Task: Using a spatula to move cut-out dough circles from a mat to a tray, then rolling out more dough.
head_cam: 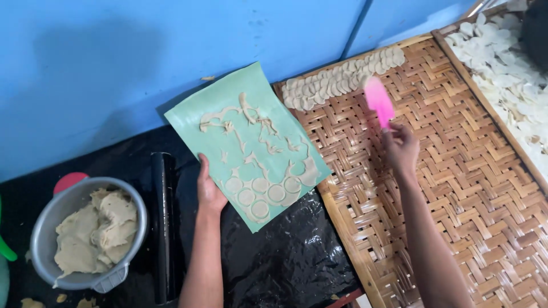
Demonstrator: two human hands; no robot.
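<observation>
My left hand (209, 191) rests flat on the near left edge of a green mat (194, 117) and holds it down. The mat carries leftover dough strips and several cut dough rounds (261, 193) near its lower end. My right hand (401, 149) grips a pink spatula (379, 101) and holds it over a woven bamboo tray (456, 188). Several dough rounds (342, 80) lie in overlapping rows along the tray's far edge, just beyond the spatula's blade.
A grey metal bowl (45, 228) of dough lumps stands at the left on black plastic sheeting (285, 256). A black rolling pin (164, 222) lies beside my left arm. A second tray (508, 74) of dough rounds sits at the far right. A blue wall (142, 51) runs behind.
</observation>
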